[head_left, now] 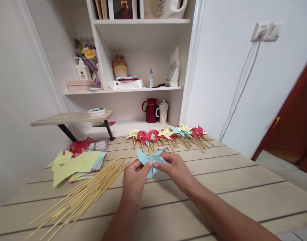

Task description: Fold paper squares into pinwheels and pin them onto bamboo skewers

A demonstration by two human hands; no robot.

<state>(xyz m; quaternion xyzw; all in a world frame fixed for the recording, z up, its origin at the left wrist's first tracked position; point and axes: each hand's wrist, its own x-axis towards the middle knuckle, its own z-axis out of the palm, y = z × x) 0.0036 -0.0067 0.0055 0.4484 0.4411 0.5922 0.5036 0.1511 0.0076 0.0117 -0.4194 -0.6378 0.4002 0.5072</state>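
Note:
A light blue paper pinwheel point(151, 160) is held up between my two hands over the middle of the table. My left hand point(136, 177) pinches its left side, thumb near the centre. On the other side my right hand point(177, 169) grips a blade, with thumb and index finger close to the middle. No stick shows on this pinwheel; its back is hidden. To the left of my left hand lies a loose bundle of thin wooden sticks point(93, 189). Beyond my hands is a row of finished pinwheels point(165, 134) on sticks, in red, yellow and blue.
Yellow paper pieces point(68, 167) lie on a stack of coloured sheets at the left, by red paper point(80, 147) and a clear plastic box point(99, 145). A small raised shelf point(73, 117) stands behind them. A red jug point(151, 111) and a cup point(163, 112) stand at the back.

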